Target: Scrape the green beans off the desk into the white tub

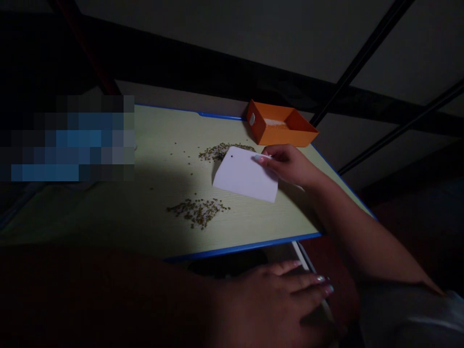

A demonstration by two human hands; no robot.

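Observation:
A thin white card-like sheet [248,176] with a small dark speck near its upper left corner is pinched at its right edge between the thumb and fingers of my right hand [286,163]. It stands tilted over the tabletop, partly covering a heap of tiny greenish-brown pieces [232,147] behind it. Nearer to me lies a second scattered pile of tiny green and pale pieces [198,211]. My left hand [279,295] is low in the foreground, fingers stretched out and apart, holding nothing. It is beside a pale edge under the table that looks like an open drawer's side [303,256].
An open orange box [286,129] with some pale material inside stands at the table's back right corner. The pale table [250,224] has blue edging. A pixelated blue patch [72,145] covers the left side. Dark slanting poles [362,53] stand behind.

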